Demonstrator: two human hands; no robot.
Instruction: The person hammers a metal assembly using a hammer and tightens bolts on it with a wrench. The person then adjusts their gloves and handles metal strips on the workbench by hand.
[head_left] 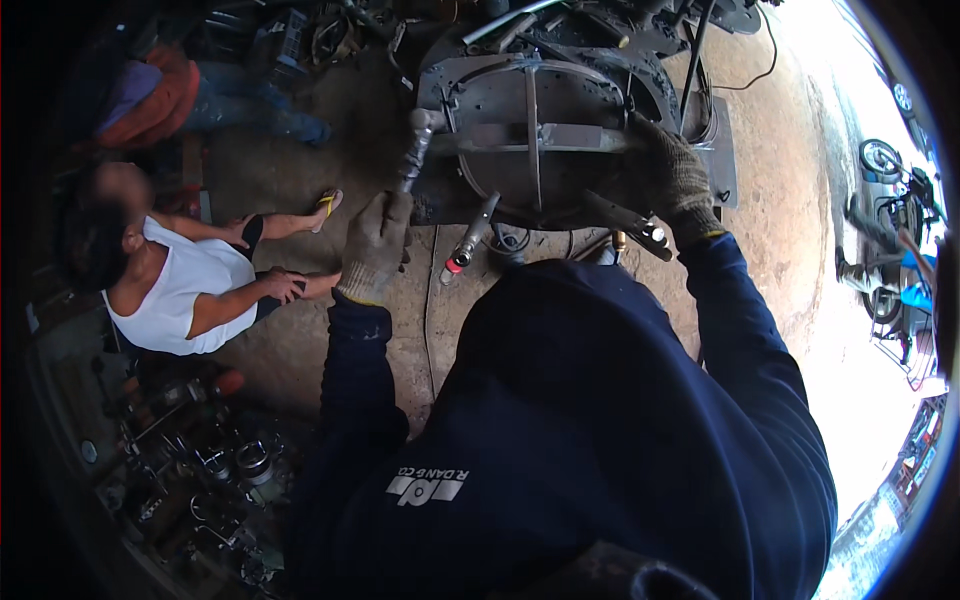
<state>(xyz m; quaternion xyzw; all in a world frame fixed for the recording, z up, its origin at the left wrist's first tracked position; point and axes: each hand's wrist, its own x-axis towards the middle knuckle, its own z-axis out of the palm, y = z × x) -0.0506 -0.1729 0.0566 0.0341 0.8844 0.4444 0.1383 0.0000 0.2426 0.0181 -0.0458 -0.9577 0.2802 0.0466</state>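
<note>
My left hand (pixel 375 240), in a knitted work glove, is closed around the handle of a hammer (pixel 413 160). The handle is wrapped in silver tape, and the hammer's head is up by the left edge of a dark metal worktable (pixel 462 212). On the table lies a round metal frame (pixel 533 110) with an upright strip across its middle. A flat metal bar (pixel 575 137) runs sideways over it. My gloved right hand (pixel 680 175) is closed at the bar's right end; its fingertips are partly hidden.
Metal pieces with fittings (pixel 470 238) stick out from the table's near edge. Scrap rods and tubes (pixel 515 28) lie at its far side. A seated person in a white top (pixel 190 285) is at left, near machine parts (pixel 215 470). Motorcycles (pixel 895 200) stand at far right.
</note>
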